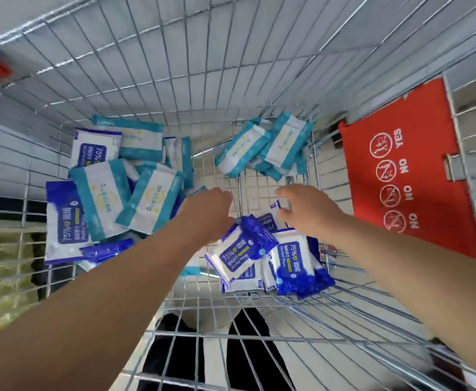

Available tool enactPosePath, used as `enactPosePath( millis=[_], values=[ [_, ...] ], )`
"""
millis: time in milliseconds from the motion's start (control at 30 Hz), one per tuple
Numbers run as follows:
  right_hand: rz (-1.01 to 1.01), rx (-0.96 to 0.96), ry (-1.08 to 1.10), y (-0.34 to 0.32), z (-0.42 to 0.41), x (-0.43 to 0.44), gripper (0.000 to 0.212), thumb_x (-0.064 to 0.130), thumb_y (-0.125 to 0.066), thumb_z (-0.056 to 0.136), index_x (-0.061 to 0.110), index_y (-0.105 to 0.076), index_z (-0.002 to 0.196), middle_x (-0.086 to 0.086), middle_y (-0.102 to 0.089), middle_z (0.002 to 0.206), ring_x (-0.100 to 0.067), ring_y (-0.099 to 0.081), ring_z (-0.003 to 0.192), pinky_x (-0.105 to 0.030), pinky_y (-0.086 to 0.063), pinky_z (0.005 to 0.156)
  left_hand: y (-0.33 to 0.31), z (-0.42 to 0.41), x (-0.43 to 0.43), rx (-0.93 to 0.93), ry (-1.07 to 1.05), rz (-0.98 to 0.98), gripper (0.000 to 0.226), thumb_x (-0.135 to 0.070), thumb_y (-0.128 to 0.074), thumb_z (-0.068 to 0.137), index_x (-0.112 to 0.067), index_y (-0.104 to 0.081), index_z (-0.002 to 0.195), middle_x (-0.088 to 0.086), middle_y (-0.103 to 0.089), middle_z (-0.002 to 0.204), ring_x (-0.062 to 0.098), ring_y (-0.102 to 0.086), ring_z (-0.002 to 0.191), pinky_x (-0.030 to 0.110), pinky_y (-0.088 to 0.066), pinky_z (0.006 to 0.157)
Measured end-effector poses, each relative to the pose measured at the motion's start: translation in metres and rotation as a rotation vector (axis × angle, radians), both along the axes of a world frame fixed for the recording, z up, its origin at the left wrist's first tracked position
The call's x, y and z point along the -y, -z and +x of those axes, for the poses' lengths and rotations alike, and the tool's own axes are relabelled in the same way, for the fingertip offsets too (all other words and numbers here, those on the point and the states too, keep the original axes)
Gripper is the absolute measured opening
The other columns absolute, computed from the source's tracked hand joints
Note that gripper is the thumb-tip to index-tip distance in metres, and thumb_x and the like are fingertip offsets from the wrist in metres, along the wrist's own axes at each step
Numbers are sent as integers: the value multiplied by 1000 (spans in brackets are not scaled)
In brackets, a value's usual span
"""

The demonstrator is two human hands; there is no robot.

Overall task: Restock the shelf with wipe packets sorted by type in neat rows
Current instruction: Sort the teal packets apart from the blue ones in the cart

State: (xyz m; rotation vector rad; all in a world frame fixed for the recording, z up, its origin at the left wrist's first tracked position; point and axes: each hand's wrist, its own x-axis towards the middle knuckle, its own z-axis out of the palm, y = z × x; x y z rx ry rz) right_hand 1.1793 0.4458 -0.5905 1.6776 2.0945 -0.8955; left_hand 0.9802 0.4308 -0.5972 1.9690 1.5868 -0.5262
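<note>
**Both hands down in the cart, going for the blue packs**

The wipe packets lie loose on the floor of the cart (174,66), the two types mixed. The blue packs (296,266) are heaped nearest the person, with more at the far left. The teal packs (146,201) lie in one pile at the left and a smaller one (262,145) against the far right corner. No shelf is in view, so I judge the step to be gathering stock, with the sorting and rows not yet begun.

To do it well, take one type at a time. The near blue heap is the obvious start. Stack the packs flat with labels facing one way, so they go onto the shelf as a ready row. Lift from the top of the heap, because the wrappers look slick and a pack dragged from below will likely scatter the rest.

The left hand (205,213) hovers over the near edge of the blue heap, back upward. Its fingers are hidden past the knuckles, so I cannot tell how far open it is or whether it holds anything.

The right hand (310,213) is over the same heap with thumb and fingers parted. A small blue pack's corner (275,206) sits in the gap, and the hand does not seem closed on it.

A red flap (406,170) with printed signs hangs on the cart's right side.
</note>
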Motion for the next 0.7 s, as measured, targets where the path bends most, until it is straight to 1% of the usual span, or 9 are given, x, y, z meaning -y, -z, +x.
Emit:
enactPosePath(
  millis=[133, 200, 267, 367, 433, 500, 533, 600, 700],
  values=[
    [158, -16, -67, -21, -42, -10, 37, 26, -47, 97, 13, -49, 131, -9, -56, 130, -27, -54, 117, -40, -47, 94, -32, -34, -10, -117, 13, 170, 35, -35, -46, 96, -17, -50, 125, 5, -54, 125, 26, -52, 114, 40, -42, 92],
    [180, -46, -87, -26, -69, -12, 39, 26, -47, 97, 13, -47, 134, -8, -54, 133, -26, -52, 121, -39, -45, 97, -43, -62, -9, -188, 15, 241, 30, -32, -48, 95, -18, -51, 121, 5, -56, 121, 26, -54, 112, 38, -44, 87],
    [173, -94, -80, -26, -96, -13, 42, 27, -49, 97, 14, -46, 136, -8, -51, 137, -26, -48, 125, -38, -43, 99, -50, -95, -6, -248, -7, 250, 33, -34, -49, 94, -17, -50, 122, 4, -55, 125, 26, -52, 116, 37, -43, 89],
    [146, -171, -53, -20, -136, -14, 40, 30, -55, 93, 14, -50, 130, -7, -56, 127, -26, -52, 119, -37, -45, 93, -48, -148, -2, -300, -39, 247, 47, -43, -56, 89, -14, -48, 125, 7, -52, 128, 28, -49, 119, 39, -41, 94],
    [120, -215, -33, -13, -159, -14, 42, 32, -61, 88, 14, -52, 125, -7, -59, 117, -27, -54, 113, -37, -47, 88, -40, -178, -2, -313, -65, 212, 70, -51, -65, 81, -11, -40, 133, 9, -45, 138, 29, -42, 126, 40, -37, 101],
    [106, -226, -41, -3, -177, -14, 53, 37, -67, 83, 13, -50, 126, -7, -58, 116, -27, -54, 111, -36, -47, 86, -29, -199, -3, -300, -64, 158, 96, -57, -70, 74, -10, -26, 144, 11, -35, 148, 29, -35, 134, 42, -31, 110],
    [106, -229, -50, 3, -185, -14, 58, 38, -70, 80, 13, -48, 127, -8, -58, 117, -26, -54, 110, -36, -47, 86, -25, -204, -4, -288, -60, 145, 103, -57, -72, 72, -9, -21, 147, 11, -32, 149, 30, -33, 136, 42, -29, 111],
    [108, -241, -55, 12, -198, -14, 66, 37, -75, 76, 13, -44, 129, -9, -58, 115, -27, -55, 106, -38, -48, 86, -19, -208, -5, -268, -67, 159, 107, -55, -76, 69, -9, -20, 147, 13, -34, 146, 32, -35, 133, 44, -32, 109],
    [104, -212, -37, 22, -207, -14, 83, 35, -82, 67, 12, -40, 134, -10, -56, 115, -27, -54, 106, -38, -47, 87, -19, -204, -7, -268, -123, 193, 99, -50, -81, 66, -8, -29, 138, 15, -40, 134, 34, -41, 124, 45, -37, 101]
  ],
)
